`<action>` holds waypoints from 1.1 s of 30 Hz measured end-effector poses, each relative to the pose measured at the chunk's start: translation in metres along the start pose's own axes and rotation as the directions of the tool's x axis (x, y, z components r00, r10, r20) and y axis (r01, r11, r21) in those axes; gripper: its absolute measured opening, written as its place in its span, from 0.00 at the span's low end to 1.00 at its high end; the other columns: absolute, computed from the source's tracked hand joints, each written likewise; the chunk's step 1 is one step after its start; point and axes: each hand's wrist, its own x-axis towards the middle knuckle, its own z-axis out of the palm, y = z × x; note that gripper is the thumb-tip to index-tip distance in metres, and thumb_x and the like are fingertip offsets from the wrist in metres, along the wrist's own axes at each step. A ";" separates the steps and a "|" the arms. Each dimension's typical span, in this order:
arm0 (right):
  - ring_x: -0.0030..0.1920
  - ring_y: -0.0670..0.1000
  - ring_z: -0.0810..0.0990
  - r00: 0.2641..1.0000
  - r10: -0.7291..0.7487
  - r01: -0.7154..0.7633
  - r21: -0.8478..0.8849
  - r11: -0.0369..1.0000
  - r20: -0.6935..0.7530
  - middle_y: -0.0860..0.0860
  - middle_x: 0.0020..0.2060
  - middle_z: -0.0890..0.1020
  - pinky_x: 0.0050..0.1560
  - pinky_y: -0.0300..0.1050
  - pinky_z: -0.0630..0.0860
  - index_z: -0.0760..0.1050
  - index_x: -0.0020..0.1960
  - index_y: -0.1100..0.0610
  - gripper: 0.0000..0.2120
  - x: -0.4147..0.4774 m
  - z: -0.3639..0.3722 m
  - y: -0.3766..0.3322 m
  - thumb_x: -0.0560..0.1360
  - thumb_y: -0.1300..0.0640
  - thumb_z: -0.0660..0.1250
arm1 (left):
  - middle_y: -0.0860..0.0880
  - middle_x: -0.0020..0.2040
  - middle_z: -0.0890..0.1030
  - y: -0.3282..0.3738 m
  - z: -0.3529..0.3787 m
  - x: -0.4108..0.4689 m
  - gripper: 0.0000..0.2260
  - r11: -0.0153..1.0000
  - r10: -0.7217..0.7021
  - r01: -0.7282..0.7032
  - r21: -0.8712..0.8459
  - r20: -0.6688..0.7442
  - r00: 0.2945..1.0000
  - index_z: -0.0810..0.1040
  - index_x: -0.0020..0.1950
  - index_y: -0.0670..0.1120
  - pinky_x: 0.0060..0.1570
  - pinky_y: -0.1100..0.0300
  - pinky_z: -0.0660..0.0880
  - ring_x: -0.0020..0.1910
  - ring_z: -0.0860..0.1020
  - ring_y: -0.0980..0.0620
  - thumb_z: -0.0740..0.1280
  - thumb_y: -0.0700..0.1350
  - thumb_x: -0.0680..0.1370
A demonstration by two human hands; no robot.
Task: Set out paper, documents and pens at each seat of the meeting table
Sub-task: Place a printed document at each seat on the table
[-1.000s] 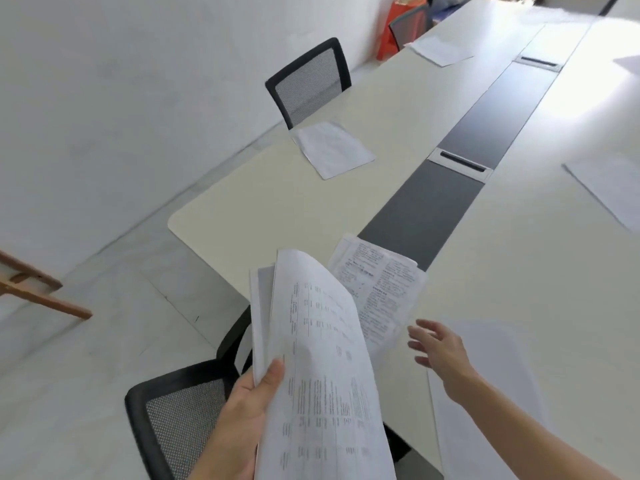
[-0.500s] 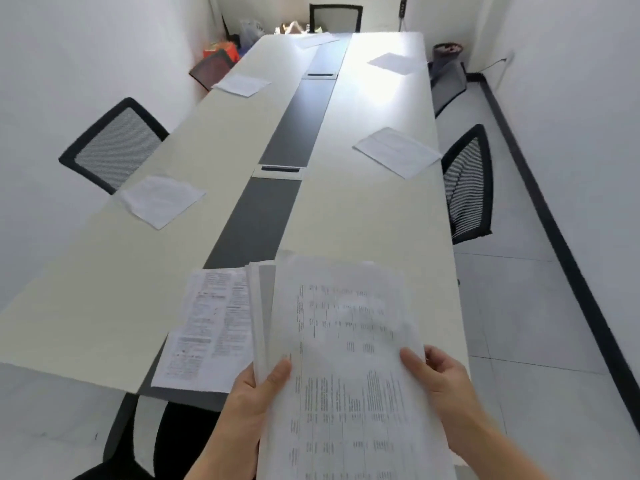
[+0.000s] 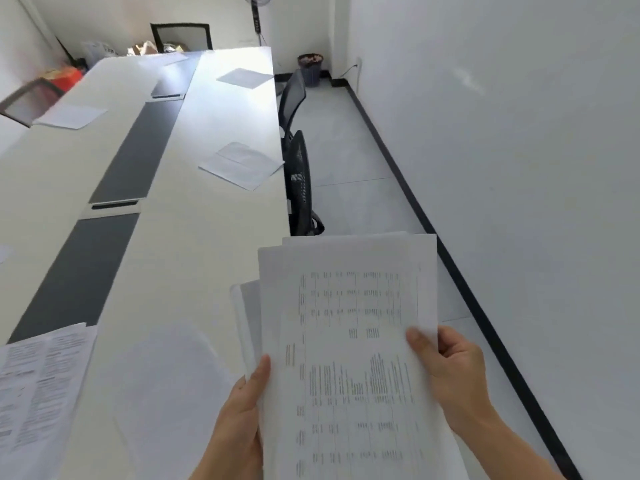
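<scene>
Your left hand (image 3: 242, 410) grips the left edge of the stack of white printed sheets (image 3: 346, 341), thumb on top. Your right hand (image 3: 450, 372) pinches the right edge. The stack sits at 5 o'clock, above the right edge of the long white table (image 3: 194, 237). A printed document (image 3: 38, 386) lies on the table at 8 o'clock.

One stack of documents (image 3: 346, 341), one printed sheet (image 3: 34, 393), four plain paper sets (image 3: 242, 164), four chairs (image 3: 299, 181), one waste bin (image 3: 310, 69).
</scene>
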 end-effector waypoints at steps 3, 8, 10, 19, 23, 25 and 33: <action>0.41 0.57 0.87 1.000 0.013 -0.013 0.041 0.999 -0.006 0.56 0.42 0.87 0.38 0.48 0.84 0.81 0.47 0.62 0.06 0.028 -0.014 -0.004 0.76 0.59 0.68 | 0.36 0.57 0.82 0.005 0.023 0.021 0.23 0.999 0.034 -0.034 0.033 -0.003 0.999 0.79 0.62 0.40 0.62 0.35 0.71 0.56 0.80 0.34 0.63 0.54 0.74; 0.45 0.56 0.87 0.993 0.109 -0.114 0.121 0.986 0.043 0.55 0.46 0.87 0.40 0.48 0.85 0.79 0.52 0.61 0.07 0.078 -0.016 -0.007 0.78 0.60 0.65 | 0.35 0.55 0.82 0.020 0.040 0.071 0.22 0.994 0.043 -0.040 0.101 -0.035 0.998 0.79 0.62 0.39 0.53 0.40 0.78 0.54 0.81 0.34 0.64 0.52 0.74; 0.48 0.58 0.86 0.985 0.155 -0.165 0.155 0.974 0.071 0.57 0.49 0.87 0.44 0.52 0.85 0.79 0.54 0.61 0.08 0.100 -0.018 -0.013 0.78 0.59 0.64 | 0.35 0.54 0.83 0.027 0.048 0.093 0.20 0.992 0.053 -0.051 0.111 -0.017 0.998 0.80 0.60 0.38 0.46 0.44 0.82 0.51 0.83 0.35 0.64 0.50 0.75; 0.52 0.64 0.84 0.919 0.331 -0.380 0.253 0.890 0.215 0.62 0.54 0.84 0.48 0.61 0.82 0.77 0.60 0.62 0.14 0.227 -0.015 -0.075 0.77 0.59 0.64 | 0.35 0.46 0.84 0.103 0.125 0.201 0.18 0.994 0.063 -0.075 0.084 0.143 0.988 0.81 0.56 0.37 0.35 0.49 0.81 0.42 0.84 0.37 0.65 0.48 0.74; 0.50 0.65 0.84 0.884 0.390 -0.448 0.230 0.864 0.256 0.64 0.53 0.84 0.43 0.59 0.84 0.78 0.59 0.66 0.14 0.266 0.003 -0.079 0.76 0.61 0.65 | 0.37 0.42 0.84 0.130 0.139 0.224 0.16 0.989 0.085 -0.097 0.111 0.114 0.990 0.83 0.51 0.38 0.34 0.52 0.81 0.38 0.84 0.40 0.65 0.49 0.73; 0.46 0.64 0.86 0.877 0.399 -0.460 0.221 0.860 0.269 0.65 0.50 0.84 0.37 0.55 0.84 0.78 0.58 0.69 0.13 0.286 0.015 -0.080 0.78 0.62 0.63 | 0.34 0.45 0.84 0.143 0.141 0.231 0.16 0.991 0.102 -0.109 0.073 0.089 0.991 0.82 0.52 0.36 0.34 0.50 0.81 0.38 0.84 0.39 0.66 0.47 0.73; 0.35 0.61 0.86 0.780 0.472 -0.523 0.014 0.852 0.411 0.63 0.40 0.86 0.29 0.51 0.82 0.78 0.54 0.67 0.09 0.405 0.074 -0.102 0.79 0.64 0.62 | 0.33 0.48 0.84 0.183 0.148 0.278 0.17 0.979 0.179 -0.195 -0.056 -0.214 0.960 0.80 0.54 0.35 0.36 0.50 0.83 0.40 0.84 0.38 0.66 0.46 0.72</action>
